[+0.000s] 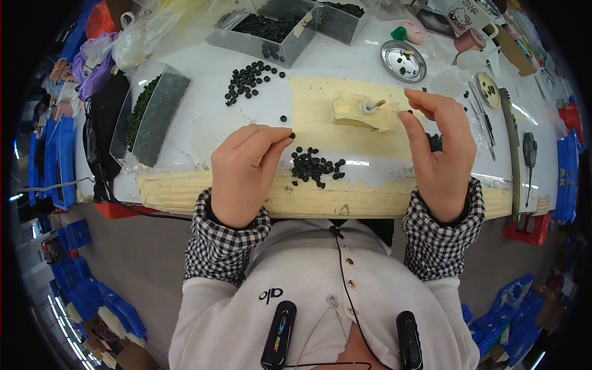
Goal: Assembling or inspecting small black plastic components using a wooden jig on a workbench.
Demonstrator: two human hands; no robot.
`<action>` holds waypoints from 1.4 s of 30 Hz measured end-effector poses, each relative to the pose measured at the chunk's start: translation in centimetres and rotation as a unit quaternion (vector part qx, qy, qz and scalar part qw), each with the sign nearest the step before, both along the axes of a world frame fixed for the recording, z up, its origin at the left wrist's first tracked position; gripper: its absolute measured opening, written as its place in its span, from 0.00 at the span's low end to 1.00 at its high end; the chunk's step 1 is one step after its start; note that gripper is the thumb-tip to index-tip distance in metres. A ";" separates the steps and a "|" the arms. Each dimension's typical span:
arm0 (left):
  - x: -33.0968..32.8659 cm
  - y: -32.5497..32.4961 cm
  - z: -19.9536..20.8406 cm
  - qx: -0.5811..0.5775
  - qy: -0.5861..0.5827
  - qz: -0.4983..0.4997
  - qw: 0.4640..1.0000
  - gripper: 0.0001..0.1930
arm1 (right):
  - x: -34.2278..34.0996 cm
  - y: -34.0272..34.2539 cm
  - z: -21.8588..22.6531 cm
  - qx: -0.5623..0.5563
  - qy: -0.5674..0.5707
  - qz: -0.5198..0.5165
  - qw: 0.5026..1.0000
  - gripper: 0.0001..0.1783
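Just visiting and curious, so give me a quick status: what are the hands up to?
Left hand pinches one small black disc in its fingers. Right hand raised beside the block with a pin, fingers curled. Disc pile lies between them.

The little black discs point(314, 166) look matt. The round dish point(403, 60) is shiny metal. The tabletop point(203, 105) is smooth, glossy white.
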State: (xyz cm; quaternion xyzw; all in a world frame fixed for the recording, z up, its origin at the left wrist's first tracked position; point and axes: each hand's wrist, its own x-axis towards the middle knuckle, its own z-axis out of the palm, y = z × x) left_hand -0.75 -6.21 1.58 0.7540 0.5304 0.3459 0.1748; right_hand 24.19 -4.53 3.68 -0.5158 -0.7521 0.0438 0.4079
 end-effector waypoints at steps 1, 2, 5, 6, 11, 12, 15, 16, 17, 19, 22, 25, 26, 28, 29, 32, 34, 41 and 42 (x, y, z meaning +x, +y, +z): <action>-0.5 0.2 -0.4 -0.002 0.024 0.000 1.000 0.06 | 0.6 -0.5 -0.2 -0.015 0.042 -0.013 0.999 0.10; -0.7 0.2 -0.5 -0.011 0.043 0.004 0.999 0.06 | 1.4 -1.1 -0.1 -0.055 0.030 -0.019 0.998 0.09; -0.9 0.5 -0.7 -0.011 0.087 0.010 0.996 0.06 | 3.2 -2.9 0.0 -0.156 0.007 -0.035 0.987 0.05; -0.8 0.6 -0.9 -0.009 0.070 0.016 0.997 0.06 | 3.6 -3.3 -0.1 -0.174 -0.023 -0.036 0.984 0.05; 0.0 0.9 -0.8 0.018 0.031 0.045 0.998 0.07 | 4.1 -3.8 -1.5 -0.173 -0.100 -0.032 0.979 0.06; 0.2 0.7 -0.5 0.010 0.026 0.022 0.999 0.07 | 4.0 -3.8 -1.7 -0.164 -0.104 -0.032 0.980 0.07; 1.4 -0.3 0.1 -0.003 0.005 -0.051 0.999 0.08 | 3.2 -3.4 -1.9 -0.159 -0.102 -0.021 0.982 0.06; 2.1 -0.5 0.0 0.002 0.012 -0.069 0.998 0.08 | 3.0 -3.3 -1.9 -0.137 -0.115 -0.018 0.984 0.06; 2.8 -0.7 -0.1 0.007 0.019 -0.088 0.996 0.08 | 2.7 -3.2 -2.0 -0.114 -0.128 -0.015 0.985 0.06; 4.0 -0.8 -0.2 0.012 0.035 -0.107 0.994 0.07 | 2.3 -3.2 -2.1 -0.079 -0.158 -0.013 0.984 0.05; 5.0 -0.8 -0.3 0.009 0.066 -0.102 0.993 0.06 | 2.1 -3.3 -2.3 -0.049 -0.191 -0.017 0.980 0.05; 5.3 -0.6 -0.3 -0.004 0.098 -0.093 0.991 0.05 | 2.3 -3.2 -2.7 -0.045 -0.155 -0.015 0.987 0.04; 5.2 -0.6 -0.2 -0.008 0.106 -0.093 0.990 0.05 | 2.3 -3.2 -2.6 -0.063 -0.107 -0.015 0.992 0.04; 5.3 -0.5 0.0 -0.014 0.120 -0.094 0.988 0.05 | 2.3 -3.5 -2.6 -0.098 -0.010 -0.014 0.995 0.02; 5.3 -0.5 0.1 -0.016 0.126 -0.095 0.987 0.05 | 2.1 -3.7 -2.7 -0.150 0.087 0.003 0.985 0.02; 5.4 -0.4 0.3 -0.010 0.152 -0.102 0.983 0.05 | 1.5 -4.2 -2.6 -0.281 0.329 0.052 0.900 0.03; 5.5 -0.3 0.3 0.003 0.159 -0.112 0.981 0.06 | 1.1 -4.3 -2.1 -0.345 0.429 0.080 0.831 0.05; 5.1 -0.7 0.3 -0.052 0.012 -0.111 0.992 0.06 | 0.5 -4.5 -2.7 -0.364 0.490 0.092 0.787 0.08; 5.0 -0.8 0.5 -0.083 -0.026 -0.100 0.991 0.06 | 0.4 -4.5 -2.7 -0.354 0.489 0.093 0.791 0.08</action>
